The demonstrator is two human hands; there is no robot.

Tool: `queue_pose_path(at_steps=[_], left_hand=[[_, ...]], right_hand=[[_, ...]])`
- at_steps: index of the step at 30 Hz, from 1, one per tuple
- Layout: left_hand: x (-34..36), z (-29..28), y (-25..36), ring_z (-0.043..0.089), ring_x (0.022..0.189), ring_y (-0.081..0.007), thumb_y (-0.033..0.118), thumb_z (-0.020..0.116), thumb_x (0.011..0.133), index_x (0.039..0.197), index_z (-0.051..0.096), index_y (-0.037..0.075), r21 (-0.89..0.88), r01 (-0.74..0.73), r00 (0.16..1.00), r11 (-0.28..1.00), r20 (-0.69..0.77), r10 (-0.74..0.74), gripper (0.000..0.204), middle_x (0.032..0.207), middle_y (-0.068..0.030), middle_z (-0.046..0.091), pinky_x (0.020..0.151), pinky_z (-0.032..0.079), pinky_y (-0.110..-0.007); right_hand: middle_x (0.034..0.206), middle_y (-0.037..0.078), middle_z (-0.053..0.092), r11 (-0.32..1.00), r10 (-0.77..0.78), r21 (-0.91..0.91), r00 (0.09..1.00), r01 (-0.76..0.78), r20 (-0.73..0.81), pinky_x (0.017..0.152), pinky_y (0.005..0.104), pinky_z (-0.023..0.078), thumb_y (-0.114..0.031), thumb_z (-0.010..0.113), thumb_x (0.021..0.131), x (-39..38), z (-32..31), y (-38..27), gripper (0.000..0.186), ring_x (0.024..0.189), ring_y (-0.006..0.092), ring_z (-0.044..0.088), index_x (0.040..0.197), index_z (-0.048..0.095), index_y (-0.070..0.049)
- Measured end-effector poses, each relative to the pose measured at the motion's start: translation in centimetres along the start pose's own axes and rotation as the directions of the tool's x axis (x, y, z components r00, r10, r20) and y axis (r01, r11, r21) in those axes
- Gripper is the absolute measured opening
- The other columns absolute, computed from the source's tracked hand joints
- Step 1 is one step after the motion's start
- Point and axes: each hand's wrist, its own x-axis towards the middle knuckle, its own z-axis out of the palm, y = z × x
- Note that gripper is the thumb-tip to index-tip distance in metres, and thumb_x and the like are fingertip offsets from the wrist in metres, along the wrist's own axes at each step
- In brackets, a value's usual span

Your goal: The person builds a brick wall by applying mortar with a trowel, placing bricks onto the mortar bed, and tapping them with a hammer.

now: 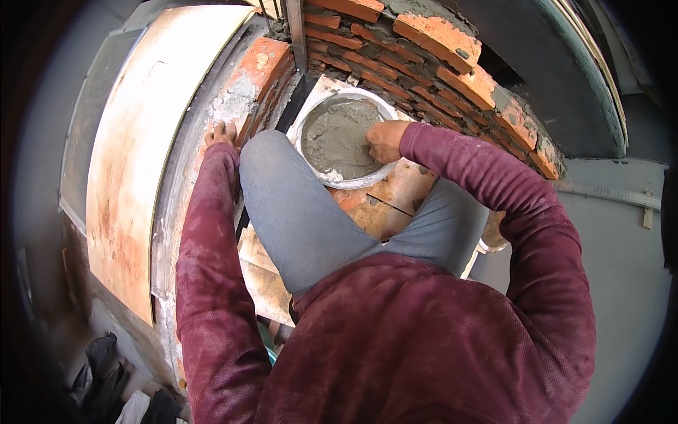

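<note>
A white bucket (310, 159) of grey wet mortar (337, 141) sits on worn boards between my grey-clad legs. My right hand (385, 140) is curled closed at the bucket's right side, its fingertips at the mortar; whatever it may hold is hidden. My left hand (220, 134) rests with fingers apart, slightly bent, on a mortar-smeared brick ledge (258, 63) left of my knee.
A rough brick wall (455, 39) with grey joints rises behind the bucket and to the right. A pale plywood sheet (131, 169) lies along the left. Dark bags (99, 378) lie at lower left. A grey floor with a long metal strip (607, 194) shows at right.
</note>
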Motion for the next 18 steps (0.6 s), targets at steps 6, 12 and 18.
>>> queue_pose_path(at_steps=[6,12,18], left_hand=[[-0.3,0.0,0.3,0.026,0.141,-0.0430,0.020,0.076,0.080,0.151,0.034,0.025,0.011,0.012,1.000,1.000,-0.015,-0.011,0.083,0.160,-0.0094,0.025,0.116,0.031,-0.045],[2.8,1.6,-0.8,0.027,0.142,-0.0441,0.023,0.075,0.079,0.149,0.036,0.030,0.025,-0.065,0.998,0.998,-0.022,0.066,0.080,0.160,-0.0074,0.026,0.115,0.032,-0.048],[3.0,3.9,-3.4,0.029,0.140,-0.0450,0.027,0.073,0.079,0.150,0.035,0.027,0.091,-0.088,0.995,0.992,-0.047,0.093,0.080,0.156,-0.0153,0.031,0.114,0.030,-0.048]], right_hand=[[0.067,0.010,0.061,0.821,-0.028,0.568,0.988,-0.062,0.149,0.046,0.0343,0.047,-0.028,0.069,0.088,0.0,2.7,4.2,0.040,0.053,0.0214,0.060,0.115,0.064,0.001],[0.076,0.015,0.066,0.821,-0.145,0.456,0.899,0.342,-0.413,0.066,0.0372,0.053,-0.021,0.079,0.073,-0.8,11.2,11.3,0.061,0.071,0.0255,0.066,0.128,0.061,0.000],[0.078,0.016,0.067,0.809,-0.071,0.560,0.976,0.177,-0.206,0.063,0.0355,0.053,-0.013,0.071,0.075,-10.8,3.6,8.2,0.045,0.066,0.0239,0.066,0.117,0.063,0.003]])
